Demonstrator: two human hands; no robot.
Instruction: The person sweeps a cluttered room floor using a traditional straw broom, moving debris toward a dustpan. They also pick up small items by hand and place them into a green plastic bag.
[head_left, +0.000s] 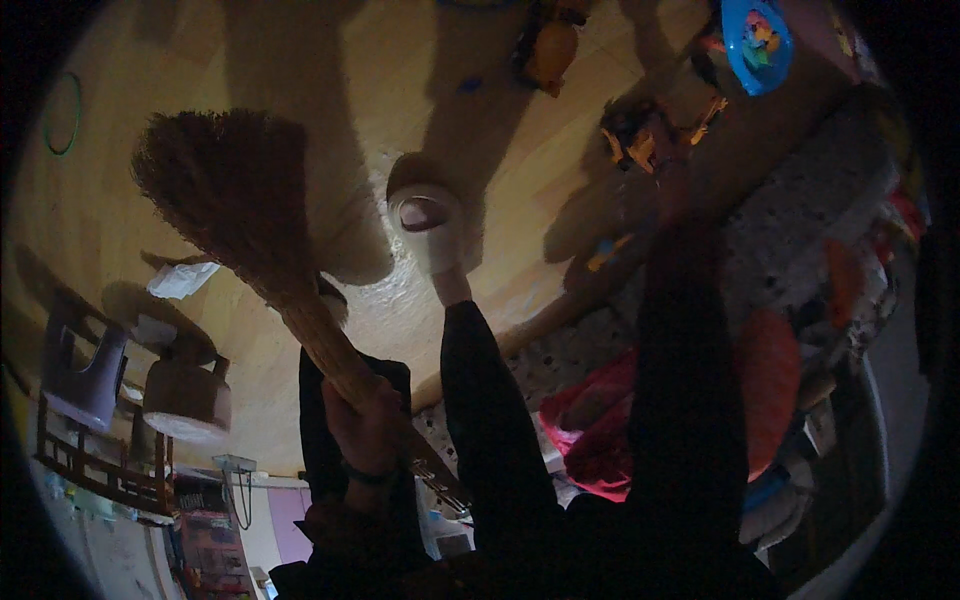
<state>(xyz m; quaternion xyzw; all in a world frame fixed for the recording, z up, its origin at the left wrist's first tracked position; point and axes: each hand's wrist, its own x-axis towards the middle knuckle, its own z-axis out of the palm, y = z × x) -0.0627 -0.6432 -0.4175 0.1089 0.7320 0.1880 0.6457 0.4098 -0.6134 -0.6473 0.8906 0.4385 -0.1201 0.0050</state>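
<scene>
My left hand (364, 431), with a dark band at the wrist, is closed around the handle of a straw broom (232, 187). The broom slants across my legs, its bristles fanned toward the upper left. My right hand (670, 161) reaches out over the floor, closed on a bunch of orange and dark pieces (641, 146) that look like toys. Their exact kind is too dark to tell. Farther out at upper right, a blue basin (784, 56) holds several colourful small pieces. Near it on the floor is an orange object (551, 56).
A slipper (442, 247) covers my foot on the yellowish floor (360, 60). A crumpled white sheet (182, 279), a green hoop (64, 116) and a purple chair (86, 375) are at left. To the right are a speckled grey mat (802, 202), pink-red cloth (600, 450) and an orange cushion-like thing (769, 390).
</scene>
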